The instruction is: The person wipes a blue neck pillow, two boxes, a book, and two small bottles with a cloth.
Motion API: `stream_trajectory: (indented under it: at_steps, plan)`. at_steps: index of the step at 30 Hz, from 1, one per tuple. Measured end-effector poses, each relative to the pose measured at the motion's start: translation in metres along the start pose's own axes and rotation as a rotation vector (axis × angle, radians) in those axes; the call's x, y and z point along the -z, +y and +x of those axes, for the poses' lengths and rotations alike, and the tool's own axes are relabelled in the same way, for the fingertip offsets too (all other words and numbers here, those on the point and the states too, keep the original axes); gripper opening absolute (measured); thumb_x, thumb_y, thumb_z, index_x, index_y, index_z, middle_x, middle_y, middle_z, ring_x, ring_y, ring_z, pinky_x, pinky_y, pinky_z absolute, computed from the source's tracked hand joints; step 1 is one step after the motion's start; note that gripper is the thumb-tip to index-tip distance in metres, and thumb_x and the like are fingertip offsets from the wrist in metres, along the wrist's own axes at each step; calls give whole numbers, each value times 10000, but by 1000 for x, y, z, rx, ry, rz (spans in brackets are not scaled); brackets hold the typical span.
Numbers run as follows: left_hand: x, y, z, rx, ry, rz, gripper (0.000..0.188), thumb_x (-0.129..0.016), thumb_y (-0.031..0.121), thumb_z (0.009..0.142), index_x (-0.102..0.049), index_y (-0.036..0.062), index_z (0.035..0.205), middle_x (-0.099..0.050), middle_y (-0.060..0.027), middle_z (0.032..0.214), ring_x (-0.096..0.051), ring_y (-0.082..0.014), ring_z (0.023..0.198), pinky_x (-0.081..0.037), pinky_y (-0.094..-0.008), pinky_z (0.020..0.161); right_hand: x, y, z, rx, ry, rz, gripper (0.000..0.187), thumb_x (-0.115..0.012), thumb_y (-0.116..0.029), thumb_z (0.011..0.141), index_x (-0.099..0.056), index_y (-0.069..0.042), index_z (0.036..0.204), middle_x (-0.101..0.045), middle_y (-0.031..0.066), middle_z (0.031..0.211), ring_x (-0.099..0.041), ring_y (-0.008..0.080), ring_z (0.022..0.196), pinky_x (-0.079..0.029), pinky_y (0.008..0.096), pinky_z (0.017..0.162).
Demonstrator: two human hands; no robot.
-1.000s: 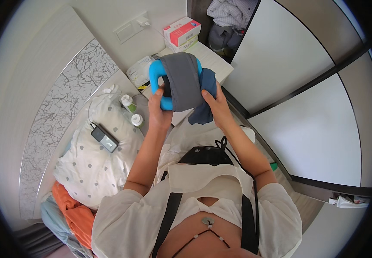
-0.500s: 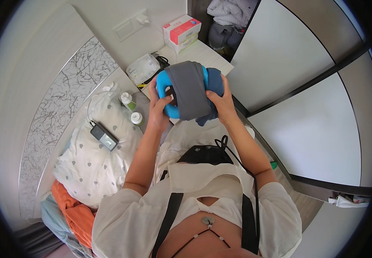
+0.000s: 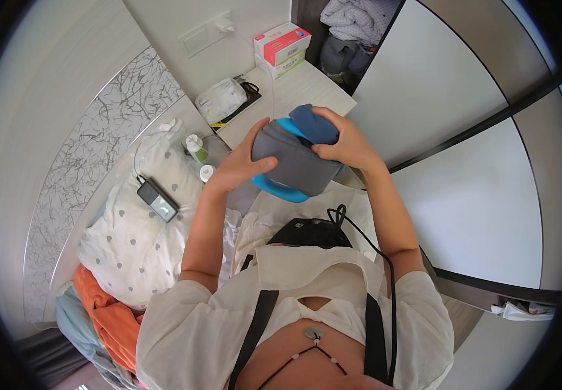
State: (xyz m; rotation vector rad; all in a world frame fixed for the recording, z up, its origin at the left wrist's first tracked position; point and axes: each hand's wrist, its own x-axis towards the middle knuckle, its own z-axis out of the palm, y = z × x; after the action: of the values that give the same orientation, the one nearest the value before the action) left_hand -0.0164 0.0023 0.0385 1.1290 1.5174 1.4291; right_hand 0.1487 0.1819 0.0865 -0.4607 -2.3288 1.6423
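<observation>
Both hands hold a bundle in front of my chest: a bright blue rounded piece [image 3: 280,190] with a wide grey fabric band [image 3: 297,162] wrapped round it. I cannot tell its exact kind. My left hand [image 3: 245,159] grips the left side, thumb across the grey band, fingers mostly hidden behind. On the right a dark blue cloth part [image 3: 315,125] sits folded at the top of the bundle. My right hand [image 3: 346,140] is closed over it, with the thumb at its lower edge.
Beyond my hands stands a pale bedside table [image 3: 281,97] with stacked boxes [image 3: 282,45] and a white packet [image 3: 221,101]. To the left, a pillow [image 3: 144,240] bears a power bank [image 3: 157,198], beside two bottles [image 3: 196,146]. White wardrobe doors [image 3: 437,84] rise on the right.
The bundle has been turned and tilted, so the grey band now slants toward the lower right. My left hand has moved from the blue loop onto the grey band; my right hand has moved slightly right.
</observation>
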Motion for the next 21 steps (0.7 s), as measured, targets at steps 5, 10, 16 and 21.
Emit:
stream_trajectory:
  at_steps: [5,10,16,21]
  plan:
    - [-14,0,-2,76,93,-286,791,-720,361,702,-340,16,1304,-494,-137,1174,-483,-215,1071,-370,-306,925,2,23,15,48,154,151,556,-707,-175,700,-504,5,1185,-566,91,1093,-536,174,982,-413,288,880]
    - [-10,-5,-1,211,231,-671,647,-713,286,724,-407,35,1237,-526,-103,1097,-509,-201,1001,-427,-351,851,2,41,27,-24,500,671,437,-661,-184,798,-514,-17,1174,-581,57,1061,-569,120,889,-473,268,770]
    - [-24,-28,6,308,573,-1317,451,-645,271,794,-456,95,1164,-544,-62,1058,-511,-223,959,-448,-375,821,-35,42,10,15,447,570,490,-571,-301,869,-445,-7,1240,-549,63,1122,-521,155,1016,-401,261,881]
    - [-45,-24,7,314,698,-1399,493,-633,304,798,-438,123,1212,-511,-83,1178,-474,-261,1095,-380,-414,937,-63,50,10,321,440,-180,433,-560,-191,835,-454,3,1208,-355,180,1310,-393,314,1159,-333,352,959]
